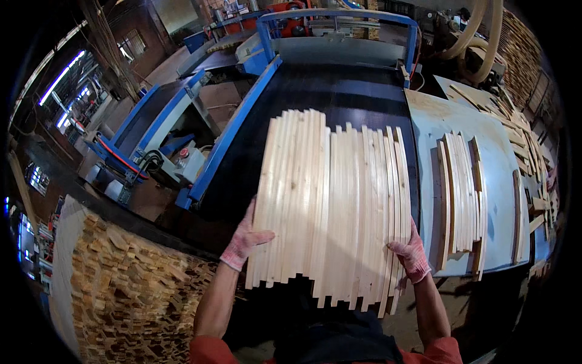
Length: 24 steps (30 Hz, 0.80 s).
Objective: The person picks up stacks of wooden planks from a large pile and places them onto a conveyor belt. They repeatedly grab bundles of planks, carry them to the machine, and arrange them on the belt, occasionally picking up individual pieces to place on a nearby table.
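Note:
A wide bundle of pale wooden strips (327,212), lying side by side with uneven ends, is clamped between my two gloved hands. My left hand (244,238), in a pinkish knit glove, presses the bundle's left side, its thumb over the top face. At the right side, my right hand (412,253) wears a similar glove and grips the outermost strips, thumb on top. The fingers underneath are hidden. Beneath the bundle's far part lies a black conveyor belt (339,88) with blue side rails; whether the strips touch it I cannot tell.
On the right, a light blue board (494,200) carries a smaller group of wooden strips (462,194). Scattered offcuts (527,142) lie beyond it. A large stack of wood pieces (130,291) stands at lower left. A blue frame (339,13) spans the belt's far end.

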Each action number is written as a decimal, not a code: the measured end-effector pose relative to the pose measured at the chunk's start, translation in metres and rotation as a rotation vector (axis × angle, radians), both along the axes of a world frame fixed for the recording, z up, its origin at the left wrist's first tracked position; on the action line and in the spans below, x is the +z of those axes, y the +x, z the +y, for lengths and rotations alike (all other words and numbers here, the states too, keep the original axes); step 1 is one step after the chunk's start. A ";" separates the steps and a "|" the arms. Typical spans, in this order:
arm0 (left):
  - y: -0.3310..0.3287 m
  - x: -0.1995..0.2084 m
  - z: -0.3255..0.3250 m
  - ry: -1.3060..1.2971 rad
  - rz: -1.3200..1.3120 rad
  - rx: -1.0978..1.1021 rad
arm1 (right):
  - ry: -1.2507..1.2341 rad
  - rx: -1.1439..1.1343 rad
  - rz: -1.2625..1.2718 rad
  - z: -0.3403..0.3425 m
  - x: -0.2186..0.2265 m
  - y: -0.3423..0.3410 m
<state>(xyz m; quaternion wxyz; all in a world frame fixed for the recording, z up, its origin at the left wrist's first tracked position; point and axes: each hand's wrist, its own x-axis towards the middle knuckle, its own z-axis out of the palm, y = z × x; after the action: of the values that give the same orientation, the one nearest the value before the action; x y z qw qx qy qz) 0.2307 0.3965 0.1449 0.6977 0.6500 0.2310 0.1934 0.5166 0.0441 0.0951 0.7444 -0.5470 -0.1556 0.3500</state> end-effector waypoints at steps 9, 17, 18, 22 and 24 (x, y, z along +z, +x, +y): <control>0.058 -0.077 0.131 0.060 0.292 -0.153 | -0.159 -0.092 0.098 0.094 -0.029 0.028; 0.092 -0.036 0.243 1.080 0.743 0.027 | -0.431 -0.054 0.073 0.245 -0.003 0.008; 0.075 -0.089 0.268 1.279 0.615 0.148 | -0.497 0.001 -0.002 0.268 -0.011 0.008; 0.070 -0.105 0.260 1.272 0.877 0.077 | -1.002 0.427 -0.518 0.355 -0.006 0.003; 0.076 -0.093 0.253 1.321 0.968 0.065 | -1.170 0.453 -0.550 0.361 0.025 0.007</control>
<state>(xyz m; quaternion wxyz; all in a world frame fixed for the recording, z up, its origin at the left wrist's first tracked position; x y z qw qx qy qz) 0.3062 0.6497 0.0524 -0.0117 0.9314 0.3638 0.0079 0.5241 0.4054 0.1204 0.1683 -0.8822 -0.2349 0.3718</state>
